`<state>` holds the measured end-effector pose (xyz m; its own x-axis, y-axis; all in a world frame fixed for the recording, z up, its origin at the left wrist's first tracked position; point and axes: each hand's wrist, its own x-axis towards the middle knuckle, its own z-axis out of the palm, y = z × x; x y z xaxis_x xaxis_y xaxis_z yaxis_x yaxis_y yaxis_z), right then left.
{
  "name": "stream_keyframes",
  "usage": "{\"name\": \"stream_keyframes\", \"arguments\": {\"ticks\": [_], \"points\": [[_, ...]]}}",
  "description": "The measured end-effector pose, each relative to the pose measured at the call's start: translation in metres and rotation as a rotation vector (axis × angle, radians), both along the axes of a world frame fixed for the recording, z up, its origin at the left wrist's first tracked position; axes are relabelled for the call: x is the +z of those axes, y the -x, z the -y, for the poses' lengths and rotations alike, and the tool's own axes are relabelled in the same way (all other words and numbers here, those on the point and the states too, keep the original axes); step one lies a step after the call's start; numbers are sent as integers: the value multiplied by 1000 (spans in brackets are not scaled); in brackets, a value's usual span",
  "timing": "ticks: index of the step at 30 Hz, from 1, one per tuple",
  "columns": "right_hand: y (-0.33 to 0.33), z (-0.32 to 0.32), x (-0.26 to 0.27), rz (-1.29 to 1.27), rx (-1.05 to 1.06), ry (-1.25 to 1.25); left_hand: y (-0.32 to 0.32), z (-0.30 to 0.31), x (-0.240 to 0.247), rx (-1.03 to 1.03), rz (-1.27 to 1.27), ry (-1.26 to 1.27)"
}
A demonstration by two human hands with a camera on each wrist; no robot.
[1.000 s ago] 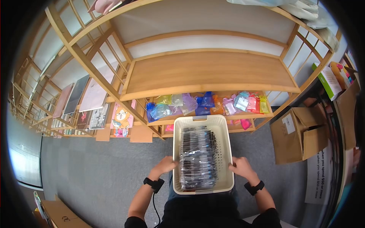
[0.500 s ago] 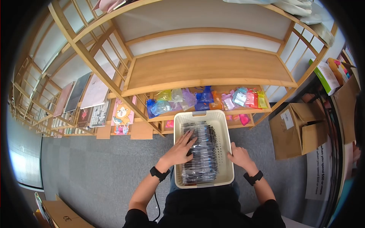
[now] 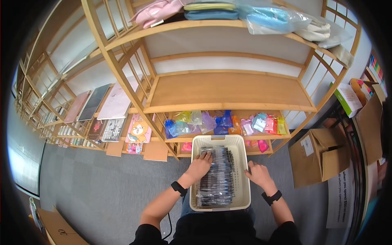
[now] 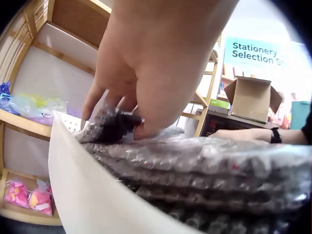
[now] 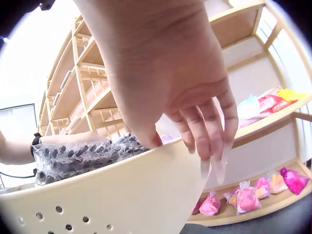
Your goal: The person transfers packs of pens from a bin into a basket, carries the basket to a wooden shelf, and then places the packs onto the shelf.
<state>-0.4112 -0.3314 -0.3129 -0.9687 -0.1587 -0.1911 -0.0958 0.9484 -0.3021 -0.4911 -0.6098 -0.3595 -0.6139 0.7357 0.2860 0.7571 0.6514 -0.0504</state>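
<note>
A cream plastic basket (image 3: 242,195) stands in front of the body, filled with a long row of dark pens (image 3: 216,179) in clear plastic packs. My left hand (image 3: 199,166) reaches over the basket's left side onto the far part of the row. In the left wrist view, its thumb and fingers pinch the dark end of a pen pack (image 4: 114,126). My right hand (image 3: 259,176) holds the basket's right rim, thumb inside and fingers down the outer wall, as the right wrist view shows. Black bands circle both wrists.
A wooden shelf unit (image 3: 228,92) rises ahead, with colourful mesh pouches (image 3: 222,122) on a lower shelf. Bags and folded cloth items lie on its top shelf. Notebooks (image 3: 118,102) stand at left. An open cardboard box (image 3: 318,159) sits at right, another at lower left.
My left hand has let go of the basket's left rim and moved in onto the pen packs, its spread fingers now curled on one. The right hand stays at the rim. The head view has tilted up.
</note>
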Motion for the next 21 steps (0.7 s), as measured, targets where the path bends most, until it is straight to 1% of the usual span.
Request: {"name": "stream_keyframes", "arguments": {"ticks": [1, 2, 3, 4, 5, 6, 7, 8, 9, 11, 12, 13, 14, 15, 17, 18, 19, 20, 21], "points": [[3, 3, 5, -158, -6, -9, 4, 0, 3, 3, -10, -3], [5, 7, 8, -313, -12, -17, 6, 1, 6, 12, 80, -17], [9, 10, 12, -319, -10, -19, 8, 0, 14, 21, 169, -31], [16, 14, 16, -355, 10, 79, 11, 2, 23, 13, 155, -152], [23, 19, 21, -389, 30, 179, 14, 4, 31, 16, 149, -152], [29, 26, 25, -392, 34, 181, 12, 5, 55, 44, 202, -289], [36, 34, 30, -480, 57, 265, 12, 6, 75, 72, 254, -426], [42, 41, 35, -568, 80, 348, 15, 9, 88, 68, 307, -508], [48, 49, 43, -572, 86, 351, 14, 11, 104, 72, 301, -508], [62, 67, 63, -474, 70, 837, 17, 16, 132, 127, 334, -772], [68, 77, 76, -478, 80, 838, 28, 23, 133, 98, 284, -806], [74, 88, 92, -418, 101, 966, 39, 24, 139, 101, 275, -807], [81, 99, 107, -351, 124, 1093, 50, 23, 146, 79, 303, -1047], [92, 108, 122, -351, 134, 1095, 60, 24, 155, 54, 329, -1286], [118, 125, 149, -363, 166, 825, 75, 36, 184, 232, 334, -1236], [137, 133, 155, -363, 177, 830, 86, 42, 194, 243, 301, -1210], [161, 141, 153, -430, 203, 797, 97, 49, 203, 252, 268, -1182], [179, 150, 148, -498, 226, 763, 116, 59, 199, 254, 191, -1145], [193, 159, 140, -500, 230, 769, 133, 70, 191, 256, 185, -1141]]}}
